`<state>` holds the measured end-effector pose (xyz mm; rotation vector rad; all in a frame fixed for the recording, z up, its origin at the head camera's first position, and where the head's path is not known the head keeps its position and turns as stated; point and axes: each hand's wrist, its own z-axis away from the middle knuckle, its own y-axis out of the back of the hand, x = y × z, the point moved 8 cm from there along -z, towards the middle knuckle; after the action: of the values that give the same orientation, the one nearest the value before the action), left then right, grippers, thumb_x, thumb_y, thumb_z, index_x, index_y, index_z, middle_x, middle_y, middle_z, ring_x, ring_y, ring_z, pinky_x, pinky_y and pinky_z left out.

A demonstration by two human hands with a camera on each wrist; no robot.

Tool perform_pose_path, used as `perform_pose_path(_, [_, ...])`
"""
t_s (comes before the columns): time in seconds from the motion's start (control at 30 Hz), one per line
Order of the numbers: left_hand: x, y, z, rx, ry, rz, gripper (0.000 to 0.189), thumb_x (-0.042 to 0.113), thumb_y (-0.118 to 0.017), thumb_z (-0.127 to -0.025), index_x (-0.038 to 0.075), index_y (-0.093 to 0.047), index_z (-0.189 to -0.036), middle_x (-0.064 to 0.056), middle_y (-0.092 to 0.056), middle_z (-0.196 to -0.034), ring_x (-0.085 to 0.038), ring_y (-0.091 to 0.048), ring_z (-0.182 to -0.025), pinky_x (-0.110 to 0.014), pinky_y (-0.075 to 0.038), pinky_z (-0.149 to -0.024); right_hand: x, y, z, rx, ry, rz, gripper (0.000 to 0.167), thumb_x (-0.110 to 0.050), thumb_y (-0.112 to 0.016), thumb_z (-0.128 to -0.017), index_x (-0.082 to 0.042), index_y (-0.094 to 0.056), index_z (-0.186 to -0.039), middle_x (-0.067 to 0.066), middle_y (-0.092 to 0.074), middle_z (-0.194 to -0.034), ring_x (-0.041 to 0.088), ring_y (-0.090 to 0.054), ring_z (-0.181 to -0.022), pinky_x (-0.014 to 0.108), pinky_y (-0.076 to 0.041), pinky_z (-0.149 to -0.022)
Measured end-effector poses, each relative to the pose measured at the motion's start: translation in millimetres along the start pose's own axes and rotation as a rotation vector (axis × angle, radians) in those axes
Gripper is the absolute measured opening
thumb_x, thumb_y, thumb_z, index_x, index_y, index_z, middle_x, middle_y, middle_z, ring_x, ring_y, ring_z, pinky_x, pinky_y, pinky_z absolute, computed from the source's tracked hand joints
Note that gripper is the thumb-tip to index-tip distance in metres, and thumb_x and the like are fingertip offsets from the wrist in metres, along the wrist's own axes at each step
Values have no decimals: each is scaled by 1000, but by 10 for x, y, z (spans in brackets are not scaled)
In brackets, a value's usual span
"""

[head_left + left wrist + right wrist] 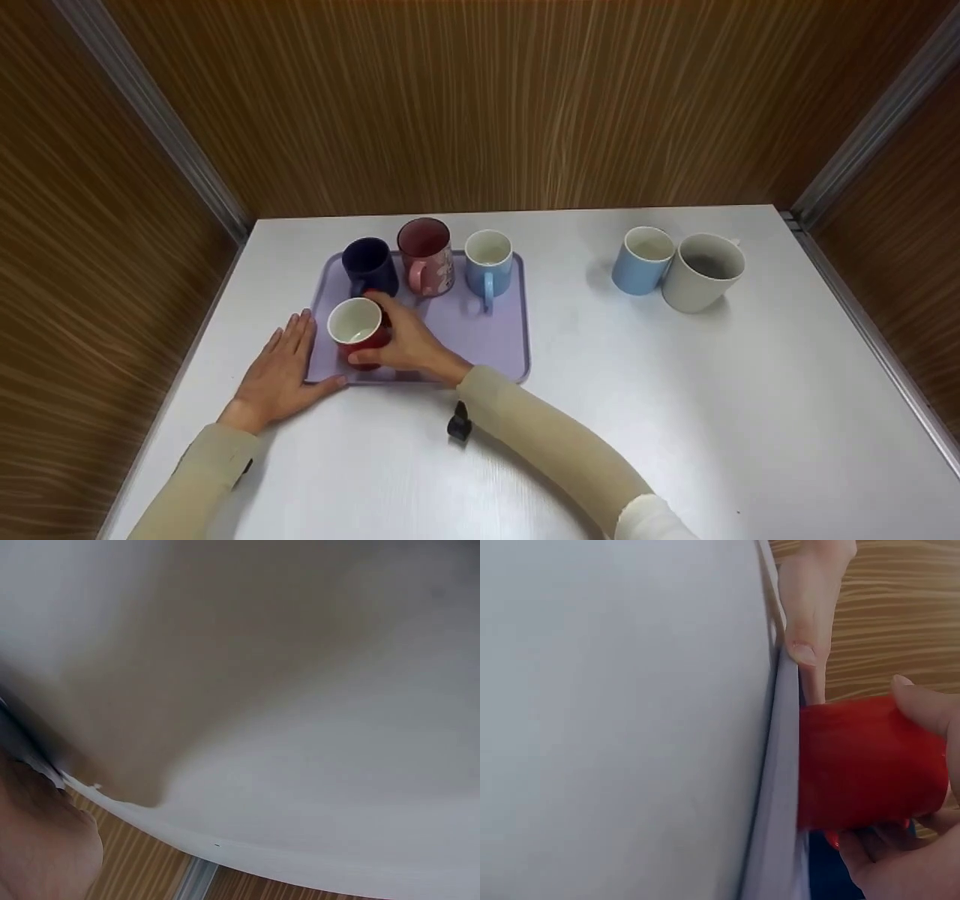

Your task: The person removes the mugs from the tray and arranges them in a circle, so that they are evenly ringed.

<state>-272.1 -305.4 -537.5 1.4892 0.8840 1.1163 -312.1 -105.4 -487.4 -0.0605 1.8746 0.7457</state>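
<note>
My right hand (409, 339) grips a red mug (870, 765) with a white inside, thumb on the near side and fingers round the far side. The mug is upright at the front left of a lilac tray (480, 337), its base down by the tray's surface. Flat at the tray's left front corner lies my left hand (279, 375), fingers straight, thumb along the front edge. Behind the red mug, on the tray, stand a dark blue mug (381, 277), a pink mug (442, 274) and a light blue mug (480, 277). The left wrist view shows mostly the white tabletop (315, 765).
Right of the tray, a light blue cup (639, 270) and a larger white mug (686, 289) stand close together on the white table. Wood-grain panels (510, 105) wall in the back and both sides. A black clip (459, 424) hangs by my right sleeve.
</note>
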Motion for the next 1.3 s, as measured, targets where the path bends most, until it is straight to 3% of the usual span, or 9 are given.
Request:
perform_pose_path(0.3, [-3, 11, 11, 5, 2, 2, 120, 77, -61, -93, -10, -21, -166, -27, -17, -176, -44, -15, -165, -61, -17, -133, 61, -31, -58, 58, -33, -67, 92, -15, -103, -68, -7, -58, -148, 11, -71, -136, 21, -66, -125, 30, -49, -115])
perform_pose_path(0.73, [-8, -1, 20, 13, -1, 3, 120, 77, -61, -93, -9, -21, -166, -26, -17, -176, -44, -15, -165, -60, -18, -133, 71, 30, 0, 78, -107, -140, 92, -16, -102, -68, -11, -59, -149, 7, -72, -134, 17, -66, -122, 30, -50, -113])
perform_pose_path(1.1, [-14, 6, 16, 20, 0, -1, 119, 76, -63, -93, -10, -22, -166, -27, -18, -176, -44, -17, -165, -60, -17, -133, -66, 154, 129, 68, -21, -156, 87, -10, -100, -68, -5, -60, -145, 15, -72, -132, 30, -72, -118, 25, -56, -102])
perform_pose_path(1.3, [-11, 9, 18, 2, 8, 8, 120, 76, -62, -93, -9, -20, -166, -27, -16, -176, -44, -15, -165, -60, -16, -133, -146, 243, 250, 57, 7, -175, 86, -14, -102, -68, -9, -63, -144, 10, -73, -130, 27, -73, -115, 26, -58, -101])
